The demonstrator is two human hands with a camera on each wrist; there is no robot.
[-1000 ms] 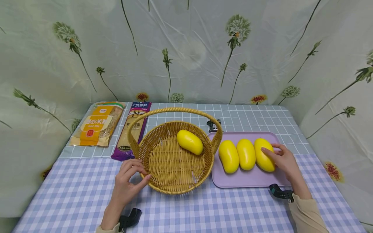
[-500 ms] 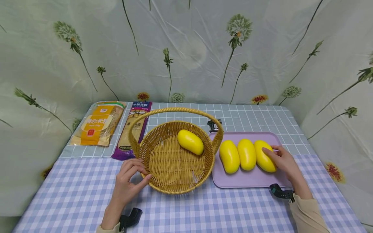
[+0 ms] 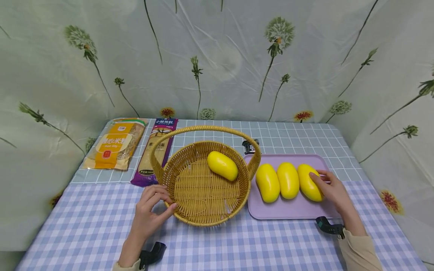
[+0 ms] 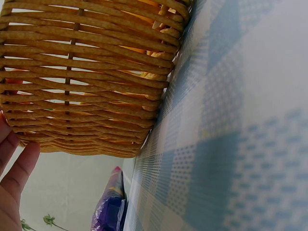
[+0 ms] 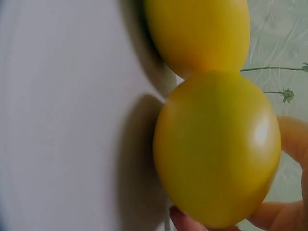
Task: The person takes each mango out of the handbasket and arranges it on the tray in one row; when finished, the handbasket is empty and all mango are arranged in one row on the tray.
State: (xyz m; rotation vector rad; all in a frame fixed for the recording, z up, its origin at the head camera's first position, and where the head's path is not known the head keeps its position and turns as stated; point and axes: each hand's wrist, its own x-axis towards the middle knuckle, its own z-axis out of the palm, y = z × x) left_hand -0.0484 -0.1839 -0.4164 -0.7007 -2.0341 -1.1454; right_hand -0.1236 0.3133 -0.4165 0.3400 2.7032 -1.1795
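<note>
In the head view, my left hand point(image 3: 149, 210) pinches the left front rim of a round wicker basket point(image 3: 203, 223) with thumb and fingers. The basket's woven side point(image 4: 91, 91) fills much of the left wrist view. Inside it, toward the back right, lies one yellow mango point(image 3: 222, 165). Over on the lilac tray point(image 3: 281, 211), my right hand point(image 3: 333, 190) holds the rightmost mango point(image 3: 306, 182), thumb on top and fingers along its right side. Up close, this mango point(image 5: 216, 149) touches the one beside it point(image 5: 199, 33). Some fingertips are hidden behind it.
Left of the basket lie a purple pasta packet point(image 3: 156, 150) and an orange-and-clear food bag point(image 3: 115, 145). A small black packet point(image 3: 249, 146) is behind the tray. Two more mangoes point(image 3: 268, 183) share the tray. The basket's tall handle point(image 3: 205, 128) arches over its opening.
The rightmost mango has turned slightly and its far end has come a little nearer under my right hand. My left hand and the basket stay in place; the view drifts slightly.
</note>
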